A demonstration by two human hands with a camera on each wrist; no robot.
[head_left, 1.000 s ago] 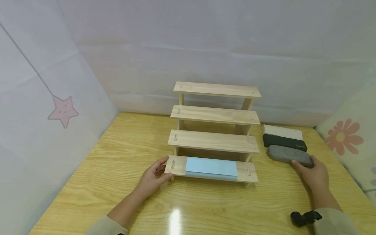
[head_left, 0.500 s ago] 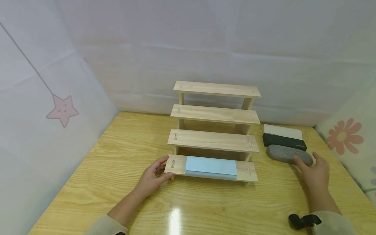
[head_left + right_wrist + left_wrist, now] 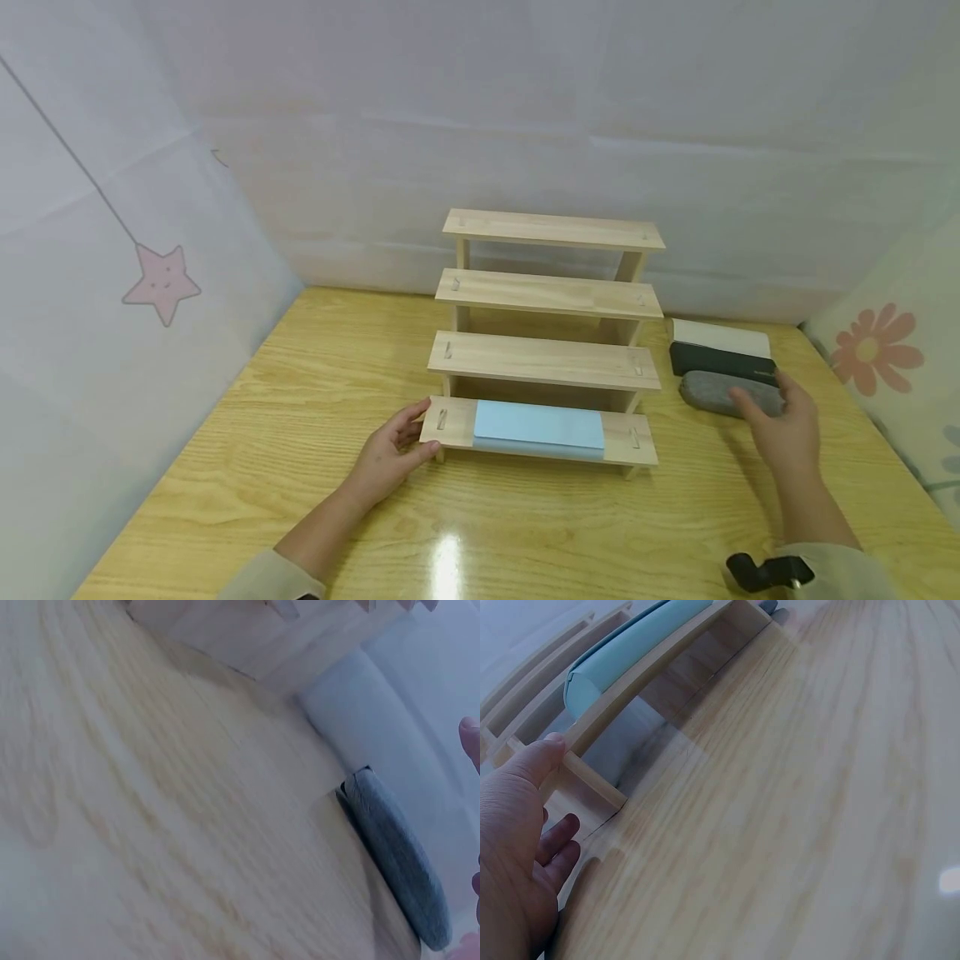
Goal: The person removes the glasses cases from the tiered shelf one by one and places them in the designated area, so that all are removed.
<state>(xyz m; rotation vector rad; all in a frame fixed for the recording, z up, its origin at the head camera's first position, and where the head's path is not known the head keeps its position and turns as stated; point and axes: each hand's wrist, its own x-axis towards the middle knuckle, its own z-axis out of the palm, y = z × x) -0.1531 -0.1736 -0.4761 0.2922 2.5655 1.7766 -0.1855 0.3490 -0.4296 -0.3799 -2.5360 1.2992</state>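
Note:
A four-tier wooden display stand (image 3: pixel 543 360) stands on the table. My left hand (image 3: pixel 386 458) grips the left end of its lowest shelf, thumb at the front corner; the left wrist view shows the thumb (image 3: pixel 544 755) against the shelf end. On that shelf lies a light blue glasses case (image 3: pixel 538 426). To the right, a grey glasses case (image 3: pixel 716 391) rests on the table. My right hand (image 3: pixel 787 421), fingers spread, is over its right end in the head view. From the right wrist, the grey case (image 3: pixel 397 859) appears apart from the fingers.
Just behind the grey case lie a black case (image 3: pixel 720 362) and a white case (image 3: pixel 722 336). White cloth walls (image 3: pixel 525 100) border the back and sides of the table (image 3: pixel 300 400). A black wrist strap piece (image 3: pixel 768 572) sticks out from the right sleeve.
My right hand has let go of the right end of the grey case and shifted left and slightly away over it. The left hand keeps its grip on the stand.

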